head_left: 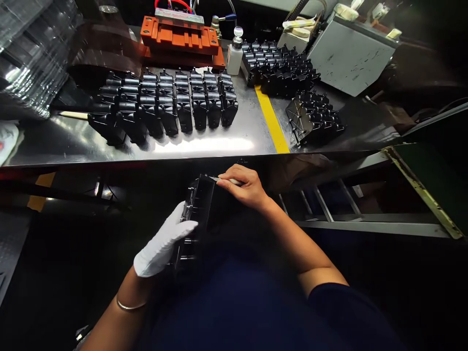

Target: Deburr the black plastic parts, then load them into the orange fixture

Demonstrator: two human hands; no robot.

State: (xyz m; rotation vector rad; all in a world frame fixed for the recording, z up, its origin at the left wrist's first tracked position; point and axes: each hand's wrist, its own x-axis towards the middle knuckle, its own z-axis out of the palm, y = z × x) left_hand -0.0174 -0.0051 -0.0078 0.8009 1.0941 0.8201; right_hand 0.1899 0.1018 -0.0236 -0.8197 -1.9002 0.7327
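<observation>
Left hand, white cotton glove: closed around the lower part of a black moulded plastic part, fingers across its side, holding it up in front of the torso and off the steel table. Thin metal bangle on that wrist.

Right hand, bare: just beyond the part, mostly closed, with thumb and fingers pinching a slim hand tool. Pale handle, metal tip at the part's upper edge; from my view I can't tell whether the tip is touching.

Ahead of both hands, past the table's front edge: tight rows of black parts, similar in shape to the one in hand. Ahead and right of the right hand, across a yellow stripe, a second batch and, nearer, a smaller group, all packed close.

Farther ahead of the right hand: white bottle with a silver cap, beside an orange fixture. Far right of the hand: grey metal housing. Far left of the gloved hand: stack of clear plastic trays. Below the table, right of the right forearm: metal rack rails.
</observation>
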